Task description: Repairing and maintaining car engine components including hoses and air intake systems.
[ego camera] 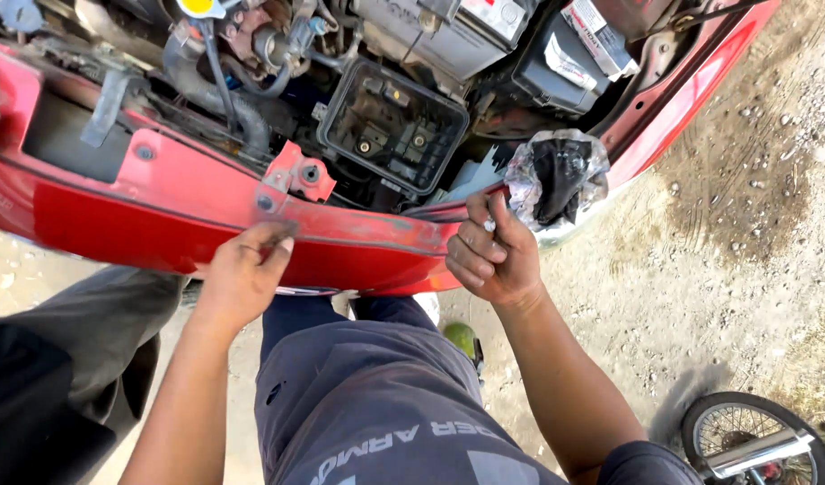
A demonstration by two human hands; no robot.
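Shorts [376, 404] fill the foreground. Left hand [242, 274] rests on the red bumper [161, 216], fingers curled over its top edge — right hand [493, 256] pinches a plastic-wrapped black part [556, 180] beside the engine bay.
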